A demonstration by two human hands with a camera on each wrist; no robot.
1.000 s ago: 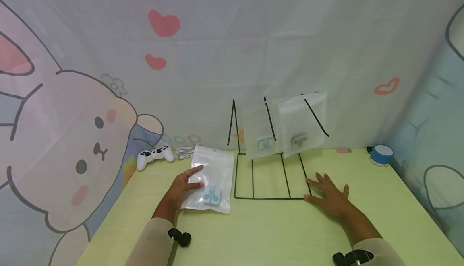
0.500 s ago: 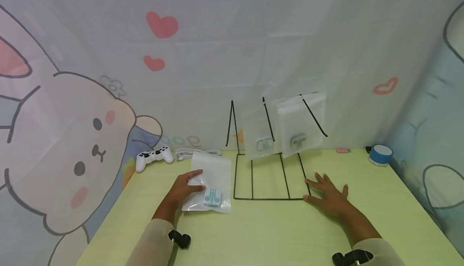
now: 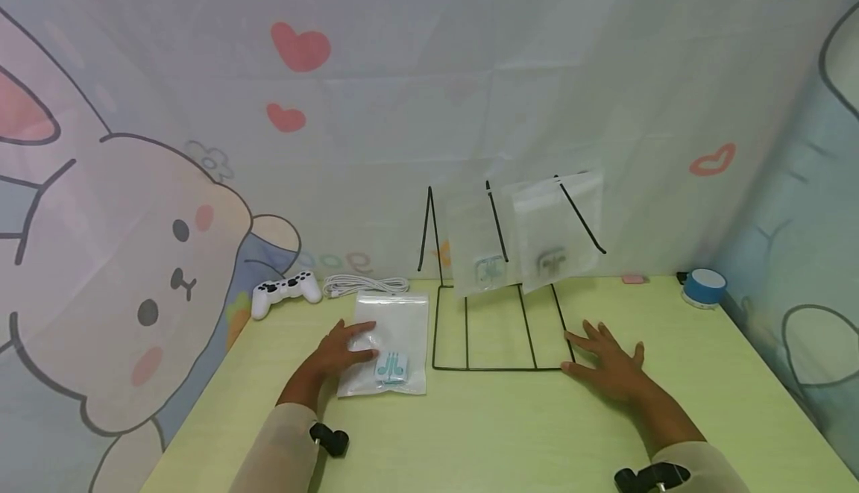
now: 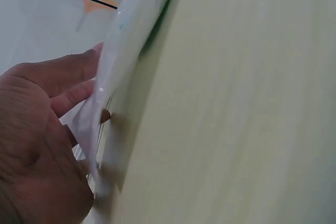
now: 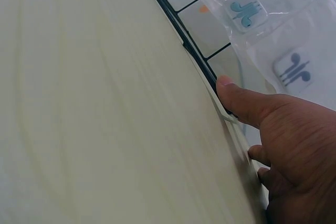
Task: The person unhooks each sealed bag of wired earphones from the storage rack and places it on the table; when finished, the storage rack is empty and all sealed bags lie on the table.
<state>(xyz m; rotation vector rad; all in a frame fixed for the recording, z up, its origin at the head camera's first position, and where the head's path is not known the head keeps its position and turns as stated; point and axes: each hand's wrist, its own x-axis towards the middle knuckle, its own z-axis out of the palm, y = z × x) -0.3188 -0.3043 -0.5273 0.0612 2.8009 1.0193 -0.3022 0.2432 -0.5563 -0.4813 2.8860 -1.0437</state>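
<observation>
My left hand point(image 3: 335, 351) holds the left edge of a white-backed clear zip bag point(image 3: 403, 321) with a turquoise-print earphone pack point(image 3: 391, 368) inside. Thumb and index finger lie over the bag; in the left wrist view a fingertip point(image 4: 105, 115) shows beneath its edge. To the right stands a black wire display rack point(image 3: 499, 368) with three upright hooks. My right hand point(image 3: 611, 366) rests at its front right corner, fingers spread, with the thumb point(image 5: 226, 85) touching the base wire. Two bags hang on the rack: one with turquoise earphones point(image 3: 490, 271), one with dark earphones point(image 3: 552, 262).
A white game controller point(image 3: 287, 291) and a coiled white cable point(image 3: 365, 285) lie behind the left bag. At the back right sit a blue-and-white round object point(image 3: 705, 288) and a small pink block point(image 3: 633, 279). A printed cloth backdrop point(image 3: 376, 127) rises behind the pale green table point(image 3: 483, 433).
The bag under my left hand has tipped down from a raised tilt to lie flatter, uncovering the cable behind it. My right hand and the rack have stayed put.
</observation>
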